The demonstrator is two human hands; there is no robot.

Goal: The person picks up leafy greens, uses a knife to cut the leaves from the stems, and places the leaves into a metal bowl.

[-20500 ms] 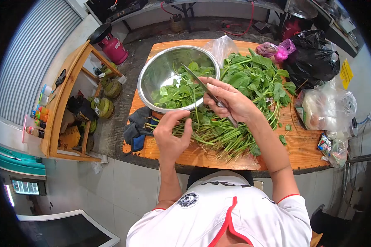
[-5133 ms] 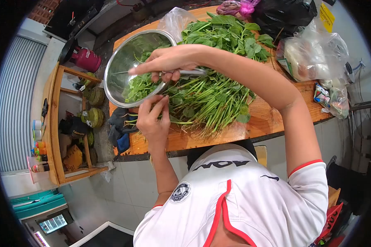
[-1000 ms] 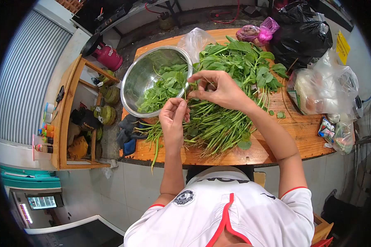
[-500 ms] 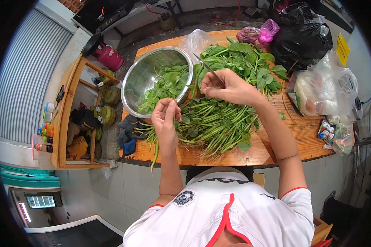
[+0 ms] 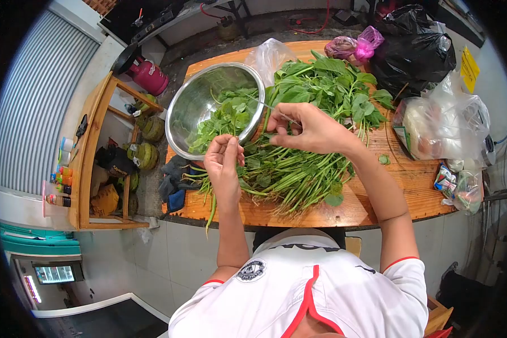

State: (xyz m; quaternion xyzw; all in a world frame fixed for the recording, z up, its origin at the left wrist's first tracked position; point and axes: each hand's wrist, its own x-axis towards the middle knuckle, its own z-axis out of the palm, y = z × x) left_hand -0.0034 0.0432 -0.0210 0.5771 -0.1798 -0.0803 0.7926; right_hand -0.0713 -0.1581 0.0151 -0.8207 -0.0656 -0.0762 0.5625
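My left hand (image 5: 224, 162) is closed in a pinch at the near rim of the steel bowl (image 5: 190, 97), on what looks like a leafy green stem (image 5: 234, 133), mostly covered by the fingers. Cut leaves (image 5: 217, 121) lie inside the bowl, which tilts a little. In my right hand (image 5: 310, 129) is a knife (image 5: 269, 106), its thin blade pointing up and left over the bowl's right rim. Below and beside that hand spreads a heap of long-stemmed greens (image 5: 298, 172), roots toward me. A leafier bunch (image 5: 327, 79) lies behind it.
The wooden table (image 5: 405, 188) carries a clear plastic bag (image 5: 269, 56) behind the bowl, a pink bag (image 5: 369, 42), a black bag (image 5: 414, 59) and filled clear bags (image 5: 442, 121) at right. A dark cloth (image 5: 177, 183) hangs at the left edge. A wooden shelf (image 5: 87, 169) stands left.
My right hand has shifted slightly left and down, and the knife blade has swung lower, over the bowl rim. My left hand has barely moved, edging slightly left.
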